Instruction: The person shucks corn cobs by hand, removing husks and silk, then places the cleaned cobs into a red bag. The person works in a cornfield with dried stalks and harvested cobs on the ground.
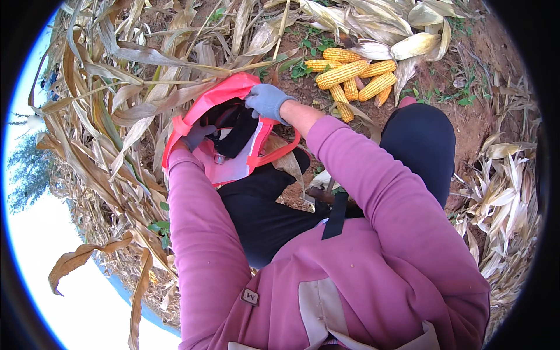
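Note:
A bright pink-orange bag [217, 96] with pale inner walls gapes in front of me, left of centre. My right hand [267, 102], in a grey glove, grips its upper right rim with the fingers curled over the edge. Inside the bag is my left hand [197, 135], also grey-gloved, beside dark contents; its fingers are mostly hidden. Among those contents lies a black, soft-looking item [240, 135], its kind unclear. A small metallic piece [220, 158] shows just below it. One bag strap [279, 153] loops out at the right.
Several husked yellow corn cobs [350, 73] lie piled on brown soil beyond my right arm. Dry corn stalks and leaves [140, 55] crowd the left and far side. Loose husks [504, 192] are strewn at the right. My bent knee [421, 140] rises right of centre.

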Motion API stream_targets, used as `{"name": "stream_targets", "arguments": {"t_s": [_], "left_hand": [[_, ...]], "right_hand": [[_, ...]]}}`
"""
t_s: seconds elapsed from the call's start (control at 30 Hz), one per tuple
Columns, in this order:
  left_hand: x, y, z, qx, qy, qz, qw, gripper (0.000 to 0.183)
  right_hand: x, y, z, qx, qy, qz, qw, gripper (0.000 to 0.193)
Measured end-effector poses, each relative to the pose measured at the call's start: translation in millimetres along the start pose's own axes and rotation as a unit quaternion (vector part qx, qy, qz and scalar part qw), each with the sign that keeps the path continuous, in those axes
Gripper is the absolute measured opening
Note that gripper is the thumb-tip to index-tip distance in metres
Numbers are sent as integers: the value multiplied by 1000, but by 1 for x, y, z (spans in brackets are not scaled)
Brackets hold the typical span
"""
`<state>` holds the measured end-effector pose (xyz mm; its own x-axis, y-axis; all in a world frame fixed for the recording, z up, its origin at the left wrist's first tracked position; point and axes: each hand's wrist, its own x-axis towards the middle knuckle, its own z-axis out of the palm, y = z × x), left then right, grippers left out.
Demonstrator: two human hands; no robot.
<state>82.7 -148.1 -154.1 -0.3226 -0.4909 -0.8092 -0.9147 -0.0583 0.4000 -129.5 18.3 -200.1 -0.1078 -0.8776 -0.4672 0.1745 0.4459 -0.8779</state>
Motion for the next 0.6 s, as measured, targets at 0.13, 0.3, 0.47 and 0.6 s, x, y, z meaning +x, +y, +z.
{"name": "stream_targets", "arguments": {"t_s": [0.13, 0.3, 0.47, 0.6], "left_hand": [[-1, 11, 3, 71, 48, 27, 996, 63], [27, -20, -7, 120, 87, 38, 988, 69], [32, -20, -6, 139, 85, 57, 985, 70], [31, -19, -4, 110, 62, 67, 990, 70]], "right_hand": [[0, -1, 2, 26, -18, 1, 1000, 29], [-8, -7, 0, 28, -28, 12, 999, 31], [-8, -2, 3, 39, -14, 9, 999, 33], [-5, 0, 6, 24, -12, 7, 1000, 35]]}}
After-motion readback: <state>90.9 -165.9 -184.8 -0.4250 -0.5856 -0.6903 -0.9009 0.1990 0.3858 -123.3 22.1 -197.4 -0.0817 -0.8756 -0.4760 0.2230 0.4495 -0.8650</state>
